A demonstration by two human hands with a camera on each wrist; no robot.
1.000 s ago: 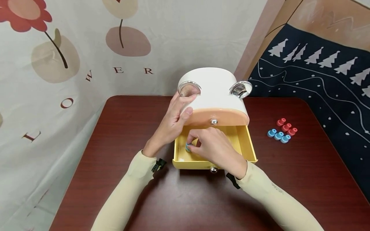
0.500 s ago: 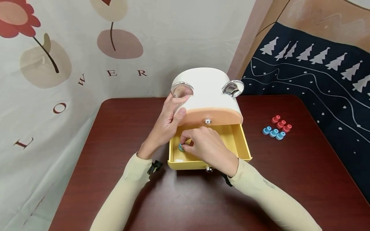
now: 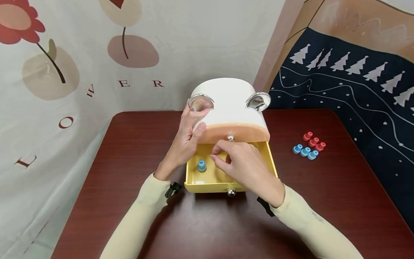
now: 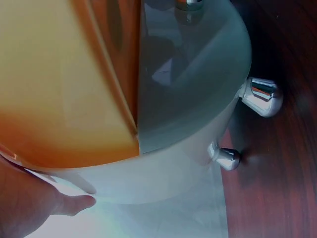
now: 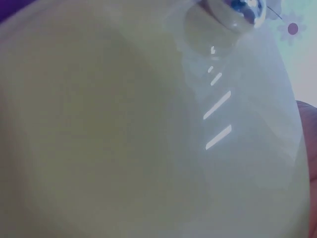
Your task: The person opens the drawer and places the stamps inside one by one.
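Note:
A white mini drawer cabinet (image 3: 226, 88) with a peach front and two silver ear-like rings stands at the middle of the table. Its yellow lower drawer (image 3: 215, 187) is pulled out. Inside, near the left wall, one blue peg (image 3: 202, 166) stands upright, touched by neither hand. My left hand (image 3: 185, 140) rests against the cabinet's left side, thumb at the front edge and index finger below the left ring. Over the drawer hovers my right hand (image 3: 247, 163), its thumb and index finger apart with nothing between them. Wrist views show mainly the glossy cabinet close up.
Right of the cabinet on the dark red table (image 3: 136, 144), several small pegs stand in two rows, red pegs (image 3: 313, 142) behind blue pegs (image 3: 305, 151). A silver knob (image 3: 231, 192) sticks out from the drawer front. Printed cloths hang behind the table.
My right hand has let go of the blue peg, leaving it standing in the drawer, and has moved right. The left hand stays against the cabinet. The head view has shifted slightly.

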